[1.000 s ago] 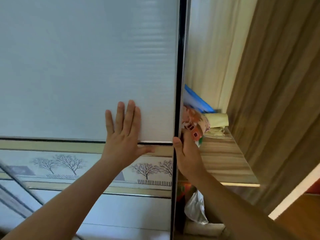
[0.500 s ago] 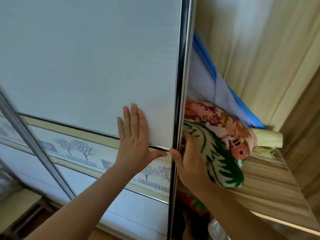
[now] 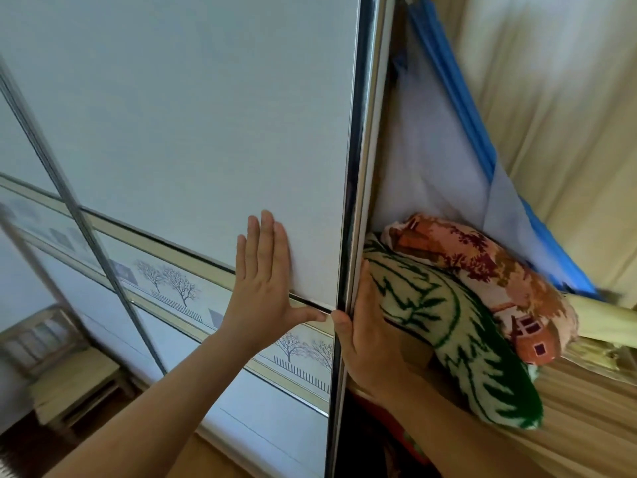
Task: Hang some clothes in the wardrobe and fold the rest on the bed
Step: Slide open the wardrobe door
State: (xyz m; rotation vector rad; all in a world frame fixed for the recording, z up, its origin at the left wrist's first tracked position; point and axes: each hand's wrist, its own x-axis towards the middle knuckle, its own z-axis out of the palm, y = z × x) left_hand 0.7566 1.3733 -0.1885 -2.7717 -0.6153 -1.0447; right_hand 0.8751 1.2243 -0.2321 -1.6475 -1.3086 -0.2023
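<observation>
The wardrobe's pale sliding door fills the left and middle, with a band of printed trees across it. My left hand presses flat on the panel, fingers straight and thumb spread toward the edge. My right hand grips the door's chrome edge, thumb on the front and fingers reaching up behind it. Inside the opening, on a wooden shelf, lie a green-and-white patterned pillow and a reddish floral pillow. No clothes or hangers show.
A blue-and-white folded fabric item leans against the wardrobe's inner wall above the pillows. A second door panel lies to the left. A low wooden stool stands on the floor at the lower left.
The door has slid left under both hands, and more of the shelf with the two pillows and blue fabric shows. Both hands keep their places on the door.
</observation>
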